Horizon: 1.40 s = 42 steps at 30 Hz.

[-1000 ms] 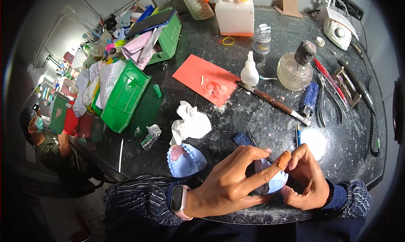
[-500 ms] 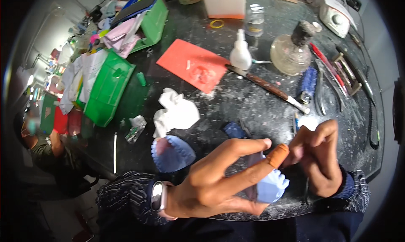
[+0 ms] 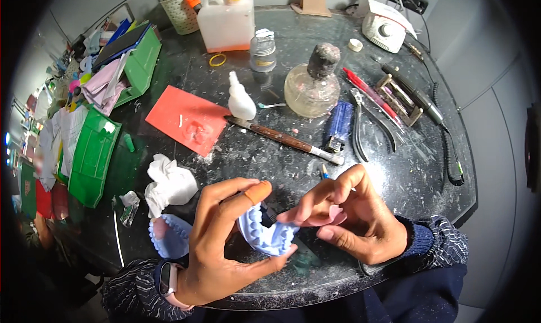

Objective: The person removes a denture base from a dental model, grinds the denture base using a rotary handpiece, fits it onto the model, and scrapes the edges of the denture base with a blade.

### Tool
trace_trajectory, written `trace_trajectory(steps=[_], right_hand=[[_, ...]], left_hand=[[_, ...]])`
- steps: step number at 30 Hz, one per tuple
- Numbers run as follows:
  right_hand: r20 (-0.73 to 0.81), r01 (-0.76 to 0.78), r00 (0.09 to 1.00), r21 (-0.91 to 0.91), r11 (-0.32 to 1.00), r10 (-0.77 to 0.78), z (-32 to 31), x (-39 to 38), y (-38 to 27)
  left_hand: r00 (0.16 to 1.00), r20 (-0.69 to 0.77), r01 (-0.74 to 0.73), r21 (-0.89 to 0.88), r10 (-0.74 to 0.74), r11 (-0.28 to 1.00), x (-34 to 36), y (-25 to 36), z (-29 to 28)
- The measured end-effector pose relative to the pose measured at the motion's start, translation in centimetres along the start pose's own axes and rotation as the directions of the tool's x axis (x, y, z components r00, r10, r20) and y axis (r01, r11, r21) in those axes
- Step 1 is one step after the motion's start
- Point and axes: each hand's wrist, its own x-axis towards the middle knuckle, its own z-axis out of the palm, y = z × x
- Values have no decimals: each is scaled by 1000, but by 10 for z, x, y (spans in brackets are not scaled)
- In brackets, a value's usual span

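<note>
Between the spread fingers and thumb of my left hand [image 3: 217, 247] is a blue dental cast [image 3: 264, 238], its curved row of teeth showing. An orange covering wraps one fingertip of that hand. My right hand [image 3: 366, 227] curls around a small, thin pink piece [image 3: 336, 216], with its fingertips close to the cast's right end. Whether those fingertips touch the cast, I cannot tell. A second blue dental cast [image 3: 180, 230], pinkish inside, lies left of my left hand and is partly covered by it.
Crumpled white tissue [image 3: 169, 186] and a red sheet [image 3: 186, 120] lie on the left. Farther back are a brown-handled brush [image 3: 282, 137], a white dropper bottle [image 3: 241, 100] and a glass burner [image 3: 311, 90]. Pliers [image 3: 360, 126] and a blue lighter [image 3: 340, 125] lie right; green bins [image 3: 96, 157] stand left.
The view has shifted to the right. My left hand has turned the cast so more of its tooth row shows. My right hand's fingers have loosened, and the pink piece is now visible.
</note>
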Motion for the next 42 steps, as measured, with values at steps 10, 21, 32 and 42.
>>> trace_trajectory(steps=[10, 21, 32, 42], right_hand=[[64, -57, 996, 1, 998, 57, -1, 0, -2], [66, -60, 996, -49, 997, 63, 10, -8, 4], [136, 202, 979, -647, 735, -149, 9, -8, -1], [-132, -131, 983, -991, 19, -126, 9, -21, -74]], left_hand=[[991, 54, 121, 67, -125, 990, 0, -3, 5], [949, -47, -300, 159, 311, 941, -9, 1, 2], [980, -111, -167, 7, 166, 986, -6, 11, 9], [877, -302, 160, -550, -374, 820, -3, 32, -10]])
